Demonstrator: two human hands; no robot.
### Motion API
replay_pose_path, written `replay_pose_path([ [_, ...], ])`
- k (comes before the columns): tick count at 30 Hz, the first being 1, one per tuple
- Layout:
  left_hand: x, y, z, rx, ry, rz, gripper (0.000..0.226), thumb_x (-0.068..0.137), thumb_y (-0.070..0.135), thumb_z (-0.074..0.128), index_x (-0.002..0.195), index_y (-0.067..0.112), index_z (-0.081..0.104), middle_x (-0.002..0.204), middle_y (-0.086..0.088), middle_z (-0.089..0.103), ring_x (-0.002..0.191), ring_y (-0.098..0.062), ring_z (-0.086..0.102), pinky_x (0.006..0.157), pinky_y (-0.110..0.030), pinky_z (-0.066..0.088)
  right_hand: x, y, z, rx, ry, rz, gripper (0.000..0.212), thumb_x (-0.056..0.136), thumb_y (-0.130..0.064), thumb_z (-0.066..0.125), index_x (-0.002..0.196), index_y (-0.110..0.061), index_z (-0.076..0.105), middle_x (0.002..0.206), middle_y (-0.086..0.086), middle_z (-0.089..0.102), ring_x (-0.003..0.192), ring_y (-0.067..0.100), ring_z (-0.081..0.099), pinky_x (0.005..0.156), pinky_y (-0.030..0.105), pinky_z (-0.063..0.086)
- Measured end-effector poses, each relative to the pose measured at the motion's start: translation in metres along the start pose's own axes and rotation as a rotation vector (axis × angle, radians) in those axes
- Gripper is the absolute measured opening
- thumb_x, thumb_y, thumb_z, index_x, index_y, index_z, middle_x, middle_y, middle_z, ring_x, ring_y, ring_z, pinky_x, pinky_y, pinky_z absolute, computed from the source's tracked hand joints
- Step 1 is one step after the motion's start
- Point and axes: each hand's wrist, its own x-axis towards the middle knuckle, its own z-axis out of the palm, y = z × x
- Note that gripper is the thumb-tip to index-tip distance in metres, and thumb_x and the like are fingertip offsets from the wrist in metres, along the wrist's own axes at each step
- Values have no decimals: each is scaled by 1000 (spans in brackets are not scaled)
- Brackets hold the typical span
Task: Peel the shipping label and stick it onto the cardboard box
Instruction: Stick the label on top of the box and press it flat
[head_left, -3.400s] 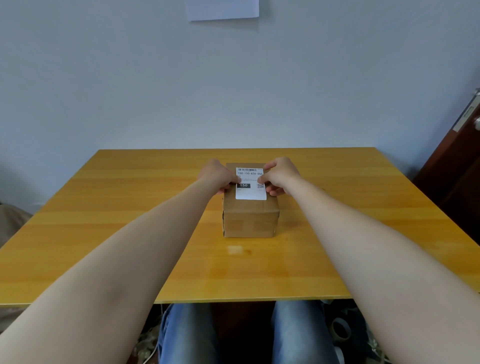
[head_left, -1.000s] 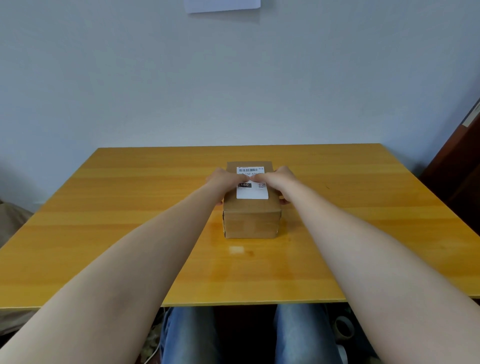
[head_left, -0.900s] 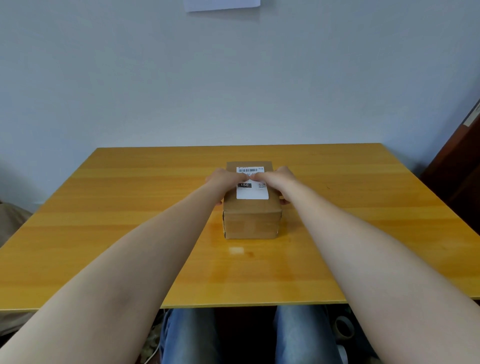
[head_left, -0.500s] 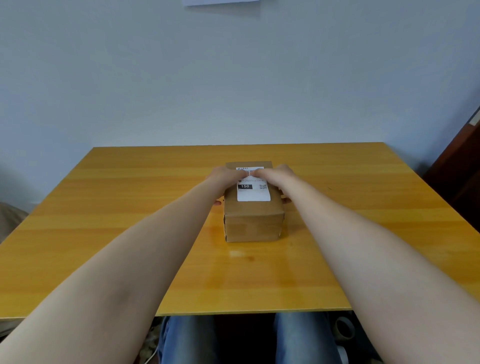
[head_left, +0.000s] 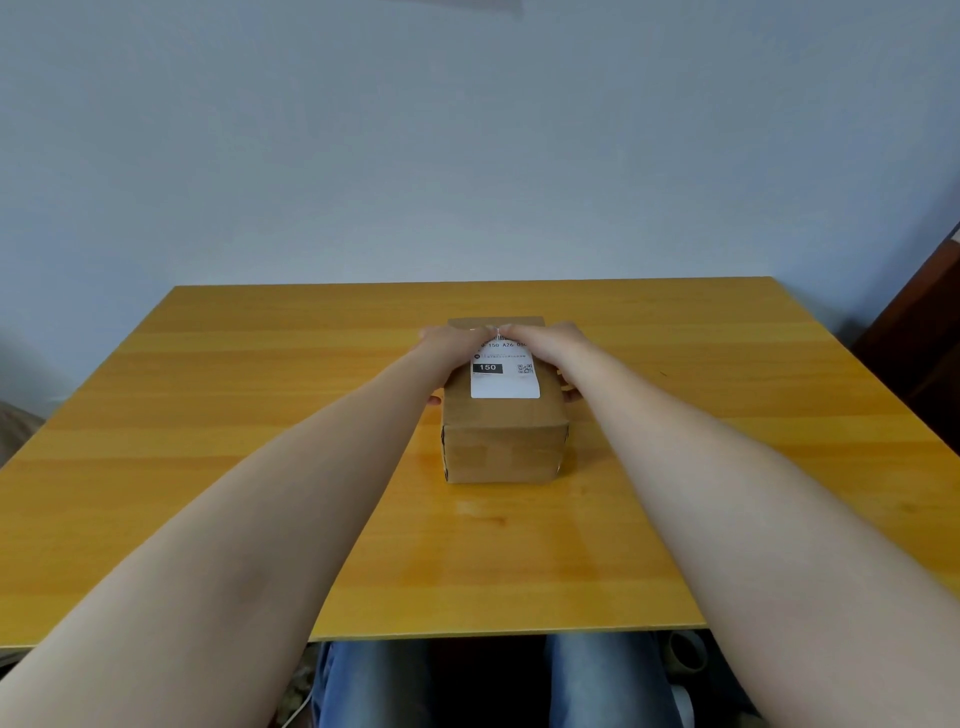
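Under my fingers: matt brown cardboard box, smooth white paper label. Counter: glossy varnished wood.

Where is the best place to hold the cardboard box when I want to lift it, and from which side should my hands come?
Probably grip the cardboard box by its two long side walls, one hand from the left and one from the right. Those walls are flat and upright, and the wooden table beside them is free. The shipping label covers the top, so avoid pulling there.

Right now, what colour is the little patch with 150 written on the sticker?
Black, with white numbers, on the white shipping label. The head view shows it.
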Motion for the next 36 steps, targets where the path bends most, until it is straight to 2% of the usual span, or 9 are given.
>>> replay_pose_path([
  [3,1,-2,-2,-26,3,5,95,72,78,59,144,16,52,108,-3,75,88,-28,66,63,-43,51,6,5,0,33,-5,9,79,82,-72,68,139,-18,58,120,5,73,80,24,64,55,31,44],
  [8,-2,-7,-5,-30,-7,33,64,95,71,46,132,21,60,117,-3,70,106,-30,63,67,-41,47,9,9,-2,60,-3,13,62,95,-68,54,127,-16,65,117,7,74,89,29,67,59,32,46],
  [16,-4,-10,-7,-83,-23,46,60,101,65,33,134,24,59,120,-4,69,100,-28,63,88,-48,52,-4,10,-7,94,2,3,52,102,-58,47,123,-15,66,105,7,73,80,29,66,63,36,52],
  [19,-10,-10,-7,-41,-44,73,68,91,74,38,135,27,59,124,-4,67,109,-31,63,94,-52,53,-12,11,-7,78,-18,5,52,97,-63,52,121,-19,66,108,5,73,86,30,68,62,36,51],
  [22,-14,-13,-6,5,-65,103,67,85,71,59,131,23,61,120,-5,70,109,-33,67,93,-56,55,-19,11,-4,38,-35,-6,54,92,-65,60,123,-20,66,110,5,73,88,30,69,59,35,50],
  [26,-18,-18,-3,14,-57,160,52,76,63,79,109,25,65,116,-7,72,110,-32,67,88,-57,59,-26,12,-1,-66,-19,-35,58,82,-63,72,121,-21,66,113,6,72,88,28,70,63,37,54],
  [29,-23,-22,-3,-8,-53,154,68,68,66,83,118,22,67,117,-8,71,108,-32,68,85,-52,60,-28,15,2,-90,6,-40,66,70,-66,77,119,-23,66,111,4,72,95,29,71,68,39,58],
  [33,-14,-28,2,-99,-63,140,102,49,77,79,130,16,65,122,-10,67,107,-34,68,82,-47,62,-30,19,4,-78,47,-69,62,76,-67,78,115,-21,61,112,4,71,103,29,71,65,37,54],
  [36,9,-34,8,-176,-57,140,102,54,73,75,137,14,62,127,-13,66,103,-34,71,84,-48,63,-26,23,5,-20,52,-75,65,76,-67,78,117,-19,64,111,4,74,100,30,73,67,38,57],
])
